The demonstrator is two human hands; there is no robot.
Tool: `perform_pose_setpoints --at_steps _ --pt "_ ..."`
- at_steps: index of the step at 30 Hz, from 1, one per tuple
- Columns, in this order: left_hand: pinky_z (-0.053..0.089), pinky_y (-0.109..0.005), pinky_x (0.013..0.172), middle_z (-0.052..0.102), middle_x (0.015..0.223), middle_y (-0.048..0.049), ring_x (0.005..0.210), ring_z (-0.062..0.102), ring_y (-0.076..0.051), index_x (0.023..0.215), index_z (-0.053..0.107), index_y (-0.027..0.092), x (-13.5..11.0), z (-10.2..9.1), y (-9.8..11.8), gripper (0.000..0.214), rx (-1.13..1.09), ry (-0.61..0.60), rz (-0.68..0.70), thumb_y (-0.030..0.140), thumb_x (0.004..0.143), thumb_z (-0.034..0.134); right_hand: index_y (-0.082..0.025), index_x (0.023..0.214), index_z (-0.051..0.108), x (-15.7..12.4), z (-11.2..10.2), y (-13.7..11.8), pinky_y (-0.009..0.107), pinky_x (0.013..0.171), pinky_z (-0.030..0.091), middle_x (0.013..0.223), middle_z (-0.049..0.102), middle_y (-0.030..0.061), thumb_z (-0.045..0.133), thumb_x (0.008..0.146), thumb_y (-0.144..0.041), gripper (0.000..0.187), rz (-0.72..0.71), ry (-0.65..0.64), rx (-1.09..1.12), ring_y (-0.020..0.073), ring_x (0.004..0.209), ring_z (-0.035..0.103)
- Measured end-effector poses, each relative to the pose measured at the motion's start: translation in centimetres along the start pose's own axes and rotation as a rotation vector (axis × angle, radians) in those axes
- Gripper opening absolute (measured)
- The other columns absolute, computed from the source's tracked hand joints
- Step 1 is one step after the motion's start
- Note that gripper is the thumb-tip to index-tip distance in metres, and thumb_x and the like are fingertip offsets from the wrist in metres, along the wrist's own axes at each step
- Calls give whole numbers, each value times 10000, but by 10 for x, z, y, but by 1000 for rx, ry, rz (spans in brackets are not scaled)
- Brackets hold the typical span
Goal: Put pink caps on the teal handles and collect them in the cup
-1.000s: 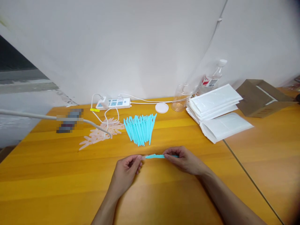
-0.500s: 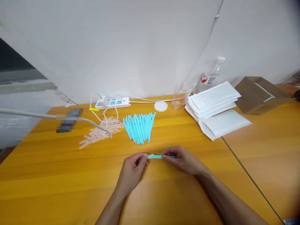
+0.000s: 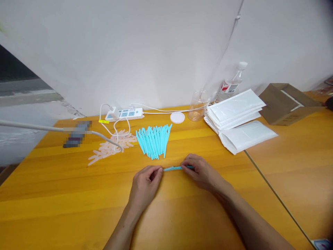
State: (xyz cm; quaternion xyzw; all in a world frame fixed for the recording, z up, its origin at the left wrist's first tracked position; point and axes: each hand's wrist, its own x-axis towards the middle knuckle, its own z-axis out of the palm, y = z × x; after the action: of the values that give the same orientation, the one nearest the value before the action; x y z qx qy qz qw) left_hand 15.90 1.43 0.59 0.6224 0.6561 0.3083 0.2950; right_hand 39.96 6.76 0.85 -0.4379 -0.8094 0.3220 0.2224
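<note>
On the orange table [image 3: 78,208], the left hand [image 3: 145,184] curls its fingers against the left tip of a teal stick [image 3: 173,168]; whether they grip it is unclear. The right hand [image 3: 201,172] pinches the other end. Beyond lies a fan of teal sticks [image 3: 154,140].

teal stick [image 3: 174,168] right end buried under right hand [image 3: 201,172] fingers; left tip meets left hand [image 3: 145,182], pinch or just touch, can't tell. grey blob [image 3: 77,133] far left pixelated. bottle [image 3: 230,85] label unreadable.

No legible text anywhere, bottle [image 3: 230,83] label too blurred
</note>
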Motion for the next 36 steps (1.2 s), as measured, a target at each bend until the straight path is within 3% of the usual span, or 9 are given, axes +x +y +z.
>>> perform_pose_setpoints --at_steps 7,10,13,18,26,29,31,34,36 --pt "451 -287 684 768 857 -53 782 688 -234 891 742 211 50 -43 -14 392 281 211 -273 538 852 529 -204 877 686 14 -3 24 322 803 376 919 620 60 506 965 -249 206 -31 80 -193 186 889 555" --pt "443 -307 712 772 866 -85 861 695 -275 840 748 208 78 -48 -15 375 379 218 -322 528 813 555 -219 912 705 16 -1 30 327 805 375 957 615 70 521 959 -264 194 -11 145 -223 199 919 550" --pt "443 -310 687 767 780 -93 811 701 -280 756 748 203 94 -46 -20 321 368 175 -352 488 760 599 -234 950 722 16 2 34 339 832 379 985 616 77 534 952 -260 190 -4 196 -238 208 939 549" --pt "441 -282 609 708 576 -32 586 677 -213 700 732 206 94 -43 -32 285 264 89 -385 428 758 564 -240 963 732 14 3 35 341 849 383 994 625 76 555 944 -258 179 -22 198 -248 206 938 563" --pt "432 -276 580 664 514 -27 529 641 -197 605 673 187 91 -46 -33 256 102 94 -389 403 719 595 -234 974 738 10 3 33 377 888 398 1008 637 88 560 931 -266 186 -28 218 -223 224 960 572" --pt "446 -256 582 669 565 -22 545 632 -170 677 663 170 72 -44 -16 308 0 104 -361 456 761 584 -204 1002 738 10 3 14 371 871 431 993 640 105 583 910 -326 218 29 341 -57 231 939 585" --pt "453 -242 573 666 605 -15 546 615 -148 757 665 162 49 -35 3 380 -107 75 -327 529 789 573 -187 984 737 14 8 -8 331 790 462 944 654 95 579 908 -391 269 115 370 191 210 860 598" --pt "428 -222 519 635 606 -3 503 557 -118 803 665 155 13 -16 32 433 -378 -90 -265 583 794 598 -178 879 725 24 21 -41 285 670 462 780 651 35 546 909 -506 375 209 133 664 163 703 576" --pt "407 -215 495 637 623 -9 495 536 -110 804 675 153 3 -11 37 428 -457 -205 -222 576 802 611 -162 804 703 31 31 -53 272 644 453 711 628 12 562 877 -563 431 236 -19 911 141 652 554"
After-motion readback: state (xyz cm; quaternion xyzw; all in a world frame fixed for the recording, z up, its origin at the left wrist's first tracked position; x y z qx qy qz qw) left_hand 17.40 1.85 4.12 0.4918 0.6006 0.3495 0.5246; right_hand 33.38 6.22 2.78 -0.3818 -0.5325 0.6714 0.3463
